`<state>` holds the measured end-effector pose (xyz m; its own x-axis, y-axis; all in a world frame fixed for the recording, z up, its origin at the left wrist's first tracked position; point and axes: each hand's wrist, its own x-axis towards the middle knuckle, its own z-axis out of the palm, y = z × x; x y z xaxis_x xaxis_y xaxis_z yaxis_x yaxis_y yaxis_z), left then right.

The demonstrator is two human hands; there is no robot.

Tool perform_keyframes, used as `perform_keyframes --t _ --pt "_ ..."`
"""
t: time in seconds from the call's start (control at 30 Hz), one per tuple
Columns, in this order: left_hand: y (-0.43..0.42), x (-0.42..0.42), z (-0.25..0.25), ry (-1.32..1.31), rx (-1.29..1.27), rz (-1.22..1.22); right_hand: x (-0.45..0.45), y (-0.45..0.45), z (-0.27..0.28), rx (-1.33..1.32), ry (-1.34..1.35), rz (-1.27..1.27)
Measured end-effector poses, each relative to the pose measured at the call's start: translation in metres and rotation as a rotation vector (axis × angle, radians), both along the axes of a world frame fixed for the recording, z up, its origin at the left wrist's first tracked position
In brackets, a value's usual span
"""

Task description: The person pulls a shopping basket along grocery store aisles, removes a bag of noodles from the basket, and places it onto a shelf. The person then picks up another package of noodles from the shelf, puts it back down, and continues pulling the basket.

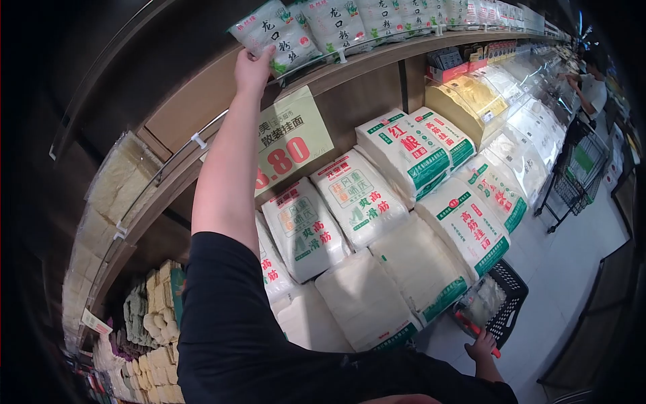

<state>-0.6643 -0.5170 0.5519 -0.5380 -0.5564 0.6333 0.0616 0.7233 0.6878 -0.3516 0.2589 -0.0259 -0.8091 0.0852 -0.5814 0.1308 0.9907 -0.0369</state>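
Observation:
At the top shelf, my left hand (254, 69) is closed on the lower edge of a clear-and-white packet of Longkou vermicelli (279, 40), thumb on its front. The packet tilts at the left end of a row of matching packets (336, 27) behind a thin rail. Low at the right, my right hand (482, 346) is wrapped round the red handle (472, 327) of a black shopping basket (513, 289). A clear plastic bag with pale contents (486, 300) lies in the basket.
Below the shelf are stacked white noodle packs (360, 195) and a yellow price sign (296, 138). Bundled dried goods (151, 310) fill the lower left. A shopping cart (577, 168) and another person (592, 91) stand along the aisle at right.

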Motion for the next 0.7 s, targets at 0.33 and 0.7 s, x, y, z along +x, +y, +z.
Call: perform_keyframes --t 0.33,0.7 --pt "0.007 0.004 0.0 -0.269 0.006 -0.105 -0.005 -0.005 0.001 0.047 -0.075 -0.006" --pt "0.19 0.148 -0.113 0.183 0.436 -0.363 -0.009 0.044 0.0 -0.288 0.112 0.111"
